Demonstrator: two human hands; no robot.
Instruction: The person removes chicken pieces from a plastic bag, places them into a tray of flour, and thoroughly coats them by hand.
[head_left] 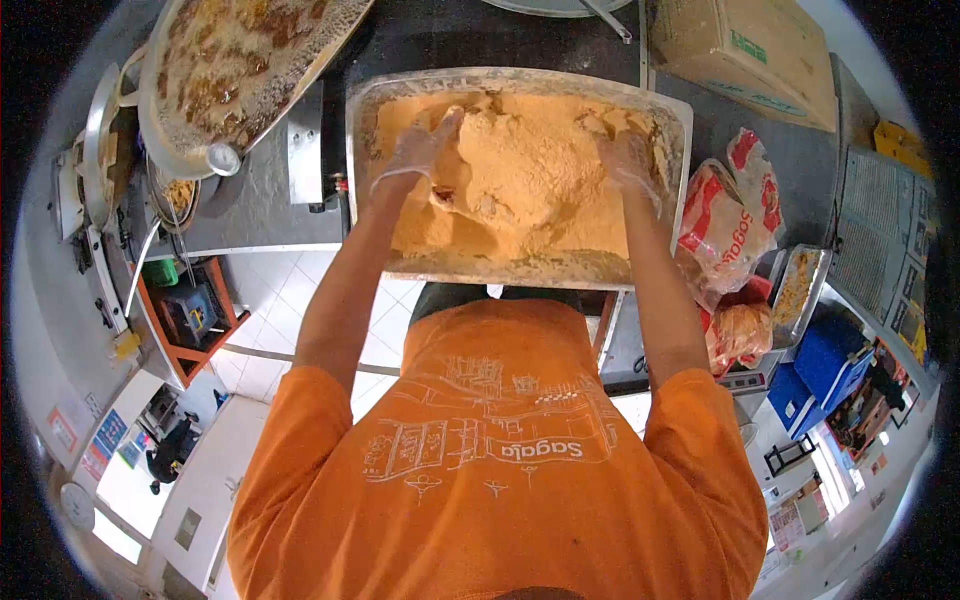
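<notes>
A wide metal tray (pixel 520 77) in front of me holds a heap of orange-tinted breading flour (pixel 520 150). My left hand (pixel 415 150), in a clear plastic glove, is at the heap's left side, fingers apart and dusted with flour. Near its wrist, a flour-coated lump (pixel 443 195) shows a dark reddish end. On the right side of the heap lies my right hand (pixel 625 165), also gloved, its fingers spread and partly sunk in the flour. Coated lumps show in the middle of the heap; what they are is hidden by the flour.
At upper left, a large pan of bubbling oil (pixel 240 80) carries a dial thermometer (pixel 223 159). A cardboard box (pixel 745 50) stands at upper right. Red and clear plastic bags (pixel 730 220) lie right of the tray, beside a small metal tray of crumbs (pixel 800 290).
</notes>
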